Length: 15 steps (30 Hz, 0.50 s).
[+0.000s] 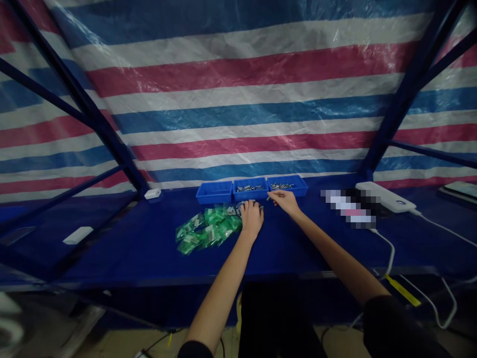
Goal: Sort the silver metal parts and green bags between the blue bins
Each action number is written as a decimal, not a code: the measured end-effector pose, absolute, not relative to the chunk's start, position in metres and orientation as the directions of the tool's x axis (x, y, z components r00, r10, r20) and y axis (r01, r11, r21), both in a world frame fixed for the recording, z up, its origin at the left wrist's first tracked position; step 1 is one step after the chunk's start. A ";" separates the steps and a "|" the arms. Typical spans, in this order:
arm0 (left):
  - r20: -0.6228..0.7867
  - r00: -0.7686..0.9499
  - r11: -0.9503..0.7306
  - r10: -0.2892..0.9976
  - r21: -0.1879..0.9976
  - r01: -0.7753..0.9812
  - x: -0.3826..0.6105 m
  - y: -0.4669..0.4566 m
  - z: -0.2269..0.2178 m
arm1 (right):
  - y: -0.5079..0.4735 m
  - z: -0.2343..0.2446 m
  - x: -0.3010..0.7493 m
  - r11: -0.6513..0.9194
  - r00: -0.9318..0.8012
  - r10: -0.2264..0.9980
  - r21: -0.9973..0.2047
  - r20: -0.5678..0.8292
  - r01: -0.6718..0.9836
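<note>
Well, the striped sheet (238, 74) was the biggest thing, hanging across the upper half of the frame behind my blue table (290, 253). Around mid-frame, three trays stood in a row, left tray (214, 200), middle tray (251, 196) and right tray (298, 192), probably lined up so either hand could reach them. Left of centre, below them, lay a loose pile of green bags (210, 233), likely kept on that side to suit my left hand (252, 219). That hand sat at the pile's right end, fingers bent downward; whether they pinched anything, I couldn't tell. My right hand (286, 200) hung before the right tray, thumb and fingertips pressed together on what looked like a small metal piece (269, 197), held by its end, I'd guess, because it was so slight. Similar pieces (282, 187) lay in the right tray.
</note>
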<state>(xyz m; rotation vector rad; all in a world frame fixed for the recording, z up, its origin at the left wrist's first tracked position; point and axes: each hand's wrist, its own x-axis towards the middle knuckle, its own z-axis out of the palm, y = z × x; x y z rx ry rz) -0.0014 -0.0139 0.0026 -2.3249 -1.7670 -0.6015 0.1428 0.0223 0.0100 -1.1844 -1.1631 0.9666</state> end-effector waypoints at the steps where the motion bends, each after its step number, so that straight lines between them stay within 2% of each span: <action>1: 0.405 0.213 -0.283 0.889 0.121 0.951 -0.001 -0.014 0.002 | 0.022 0.011 0.143 0.145 0.152 0.979 -0.989 0.138 -0.031; 5: 0.411 0.223 -0.314 0.884 0.169 0.934 -0.002 -0.013 0.003 | 0.020 0.018 0.143 0.153 0.007 0.988 -0.953 0.156 -0.263; 12: 0.524 0.131 -0.363 0.841 0.369 0.855 -0.001 -0.013 0.006 | 0.015 0.012 0.141 0.084 -0.052 0.995 -0.995 0.086 -0.056; 15: 0.598 0.059 -0.396 0.799 0.451 0.800 0.000 -0.012 0.008 | 0.011 0.007 0.135 -0.014 -0.144 0.990 -0.997 -0.003 -0.072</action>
